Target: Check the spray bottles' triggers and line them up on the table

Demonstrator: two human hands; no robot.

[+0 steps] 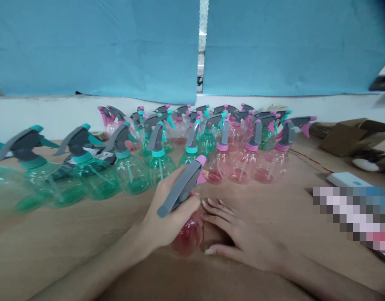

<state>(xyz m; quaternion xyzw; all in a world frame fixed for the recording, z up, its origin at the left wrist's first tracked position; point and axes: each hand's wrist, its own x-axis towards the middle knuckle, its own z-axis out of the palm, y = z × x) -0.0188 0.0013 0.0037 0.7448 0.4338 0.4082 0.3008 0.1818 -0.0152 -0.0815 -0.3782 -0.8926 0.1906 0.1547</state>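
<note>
A pink see-through spray bottle point(188, 237) with a grey and pink trigger head stands tilted close in front of me. My left hand point(172, 209) is wrapped round its neck, just under the spray head, and hides the collar. Palm down beside the bottle, my right hand point(239, 230) lies on the table with its fingers spread; nothing is in it. Beyond my hands runs a front row of spray bottles: green ones such as this green spray bottle point(131, 177) to the left, and pink ones such as this pink spray bottle point(242, 167) to the right.
More green and pink spray bottles crowd behind the front row. On the right of the wooden table point(101, 238) are a cardboard box point(352, 136), a white box point(349, 179) and a blurred-out flat object point(352, 217). Blue cloth point(95, 50) hangs behind.
</note>
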